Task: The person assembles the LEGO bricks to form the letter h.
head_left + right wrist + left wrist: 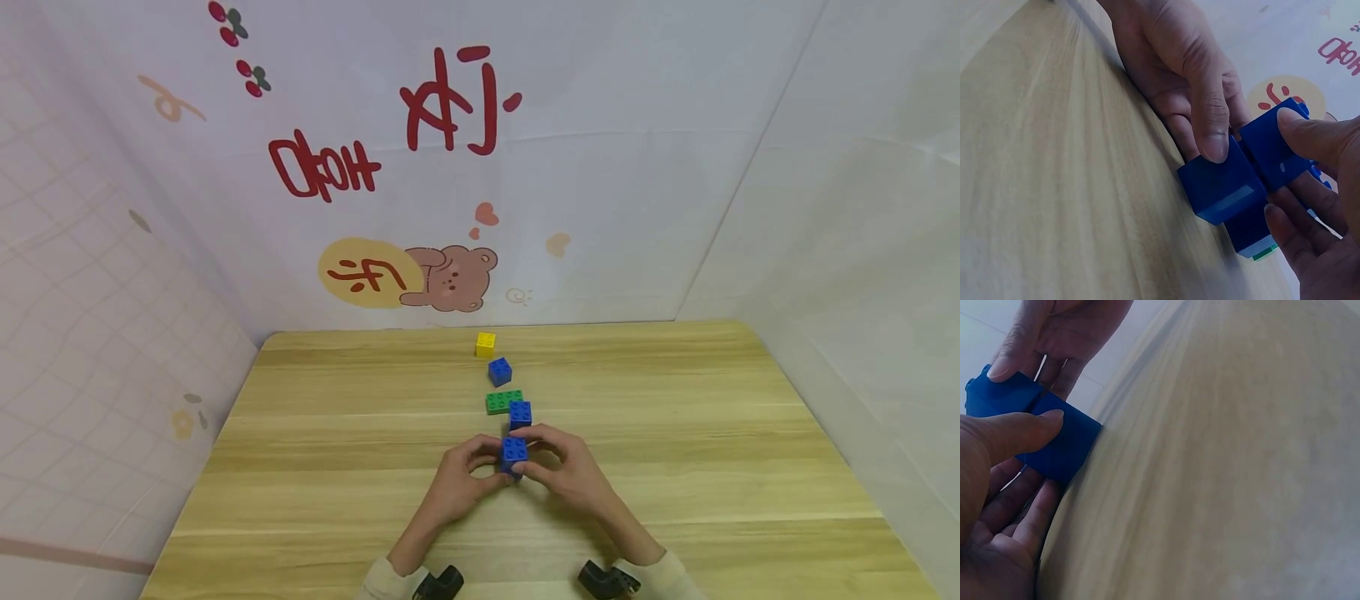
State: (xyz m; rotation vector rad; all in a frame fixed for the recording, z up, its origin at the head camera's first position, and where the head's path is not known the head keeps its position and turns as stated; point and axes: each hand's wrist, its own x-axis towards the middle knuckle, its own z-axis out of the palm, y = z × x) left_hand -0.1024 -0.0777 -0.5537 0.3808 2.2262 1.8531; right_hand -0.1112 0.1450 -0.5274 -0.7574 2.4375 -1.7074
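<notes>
Both hands, left hand (459, 479) and right hand (564, 468), pinch two stacked blue bricks (513, 452) in a shared grip low on the worktop (675, 433), while toward 12 o'clock lie two more blue bricks (520, 414), one green brick (498, 402) and one yellow brick (485, 344).

Both forearms reach forward from the near edge and angle inward, so the hands meet at the middle. The left hand (459, 482) has its thumb pressed flat on top and its fingers curled beneath. The right hand (567, 468) mirrors it, thumb on top, fingers wrapped under. Their fingertips nearly touch. Pale sleeves cover both wrists.
</notes>
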